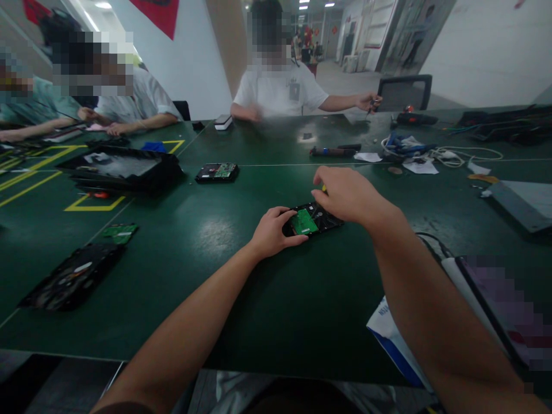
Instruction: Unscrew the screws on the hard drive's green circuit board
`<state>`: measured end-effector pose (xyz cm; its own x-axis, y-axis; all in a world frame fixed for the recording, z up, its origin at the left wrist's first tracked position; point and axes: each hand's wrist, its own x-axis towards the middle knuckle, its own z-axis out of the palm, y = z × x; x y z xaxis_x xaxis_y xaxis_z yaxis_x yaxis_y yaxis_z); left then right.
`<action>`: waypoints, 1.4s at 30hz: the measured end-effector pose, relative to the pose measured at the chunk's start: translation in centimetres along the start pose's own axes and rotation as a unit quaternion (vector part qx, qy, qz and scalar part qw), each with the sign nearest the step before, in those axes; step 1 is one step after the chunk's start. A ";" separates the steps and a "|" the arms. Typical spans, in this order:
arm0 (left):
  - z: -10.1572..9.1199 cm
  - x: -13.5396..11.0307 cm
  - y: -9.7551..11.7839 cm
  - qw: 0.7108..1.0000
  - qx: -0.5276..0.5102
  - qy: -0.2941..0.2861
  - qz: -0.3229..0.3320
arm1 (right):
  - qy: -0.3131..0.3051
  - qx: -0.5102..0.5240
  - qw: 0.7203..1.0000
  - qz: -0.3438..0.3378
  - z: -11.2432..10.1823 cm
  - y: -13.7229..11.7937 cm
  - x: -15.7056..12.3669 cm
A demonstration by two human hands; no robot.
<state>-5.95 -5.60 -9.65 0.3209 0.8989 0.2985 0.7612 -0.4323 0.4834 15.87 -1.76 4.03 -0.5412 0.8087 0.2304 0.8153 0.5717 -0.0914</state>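
Observation:
A black hard drive with a green circuit board (305, 222) lies on the green table in front of me. My left hand (276, 231) grips its left end, thumb along the near edge and fingers over the far side. Above the drive's right half, my right hand (345, 192) is closed in a pinch, palm down. A small yellow piece of a tool (324, 187) shows between those fingers; the rest of it is hidden by the hand.
Another hard drive (217, 172) lies farther back, left of a stacked black tray (125, 167)'s right side. At left are an opened drive (71, 276) and a loose circuit board (121, 232). A phone (495, 310) and metal box (524, 201) stand right. Co-workers sit opposite.

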 end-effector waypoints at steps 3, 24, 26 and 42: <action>0.1 0.0 -0.1 1.000 0.002 0.001 0.002 | -0.017 0.022 0.999 -0.023 -0.1 -0.1 -0.1; 0.0 0.0 0.0 1.000 0.002 -0.001 -0.001 | -0.020 0.041 0.998 -0.030 -0.4 -0.4 -0.2; 0.1 0.0 0.0 1.000 0.004 0.002 -0.001 | -0.019 0.046 0.998 -0.031 -0.4 -0.5 -0.1; 0.2 0.0 -0.2 1.000 0.005 0.005 0.006 | -0.015 0.036 0.999 0.015 -0.4 0.1 0.0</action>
<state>-6.01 -5.49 -9.95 0.3237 0.8932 0.3120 0.7635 -0.4414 0.4714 16.04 -1.80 4.37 -0.5234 0.8287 0.1982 0.8148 0.5548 -0.1684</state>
